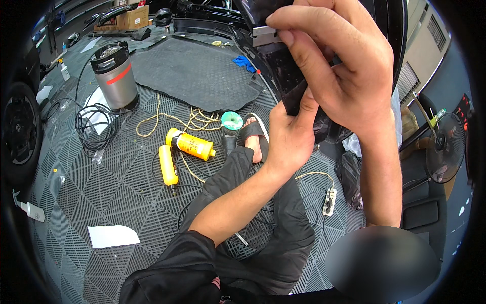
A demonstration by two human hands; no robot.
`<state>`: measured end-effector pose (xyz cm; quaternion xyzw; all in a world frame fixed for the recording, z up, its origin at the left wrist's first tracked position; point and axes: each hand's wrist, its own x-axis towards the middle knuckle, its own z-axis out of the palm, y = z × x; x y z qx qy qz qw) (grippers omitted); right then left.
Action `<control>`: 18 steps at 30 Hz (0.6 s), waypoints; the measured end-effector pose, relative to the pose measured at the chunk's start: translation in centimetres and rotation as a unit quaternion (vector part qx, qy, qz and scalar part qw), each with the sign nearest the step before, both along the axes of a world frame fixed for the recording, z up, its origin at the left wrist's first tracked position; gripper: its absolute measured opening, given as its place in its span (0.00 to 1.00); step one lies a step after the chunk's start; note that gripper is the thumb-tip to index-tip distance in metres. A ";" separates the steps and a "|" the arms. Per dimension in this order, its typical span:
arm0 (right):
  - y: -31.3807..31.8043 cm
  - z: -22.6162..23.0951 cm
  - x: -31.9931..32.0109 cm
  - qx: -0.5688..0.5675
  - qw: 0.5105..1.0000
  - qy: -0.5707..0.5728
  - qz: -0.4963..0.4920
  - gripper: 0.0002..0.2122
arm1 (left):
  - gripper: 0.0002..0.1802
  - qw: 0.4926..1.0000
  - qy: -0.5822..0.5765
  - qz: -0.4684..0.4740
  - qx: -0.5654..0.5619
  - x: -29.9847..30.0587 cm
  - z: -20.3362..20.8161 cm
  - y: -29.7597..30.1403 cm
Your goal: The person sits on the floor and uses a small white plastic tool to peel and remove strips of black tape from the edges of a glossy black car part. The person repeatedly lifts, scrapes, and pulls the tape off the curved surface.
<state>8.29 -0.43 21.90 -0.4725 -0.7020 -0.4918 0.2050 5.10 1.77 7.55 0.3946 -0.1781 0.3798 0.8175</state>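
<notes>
A glossy black panel (296,83) with a wrinkled, film-like surface hangs in front of me at the upper middle. My right hand (349,66), closed in a pinch of thumb and forefinger, holds a small silver razor blade (265,36) flat against the panel's upper left part. Lower down, my left hand (293,139) grips the panel's bottom edge, its thumb lying on the front face. The fingers behind the panel are hidden.
Two yellow polishing machines (190,144) lie on the grey grid floor beside a green round pad (232,120). Cables run around a silver canister (114,76). A black mat (197,71) lies beyond. At right are a power strip (329,201) and a fan (444,147).
</notes>
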 end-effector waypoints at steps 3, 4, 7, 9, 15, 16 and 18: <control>-0.5 0.0 -0.4 -0.003 1.000 0.003 0.009 0.09 | 0.25 1.000 0.005 0.000 -0.001 0.0 -0.1 0.1; -0.5 -0.1 -0.4 0.001 1.000 0.010 0.019 0.09 | 0.25 1.000 -0.002 0.006 -0.001 0.0 -0.1 0.1; 0.0 -0.4 -0.1 0.002 1.000 0.017 0.020 0.09 | 0.24 1.000 -0.012 0.017 -0.001 0.0 -0.1 0.1; 0.0 -0.5 0.0 0.001 1.000 0.023 0.021 0.09 | 0.24 1.000 -0.006 0.017 -0.001 0.0 -0.1 0.0; -0.4 -0.7 0.0 0.010 0.999 0.021 0.044 0.10 | 0.22 1.000 -0.012 0.001 -0.015 -0.1 0.0 -0.1; -0.4 -0.8 0.0 0.005 1.000 0.017 0.024 0.10 | 0.22 1.000 -0.010 0.000 -0.016 -0.1 0.0 -0.1; -0.2 -0.9 0.3 0.000 1.000 0.013 0.018 0.10 | 0.22 1.000 -0.002 0.004 -0.010 -0.2 -0.1 -0.1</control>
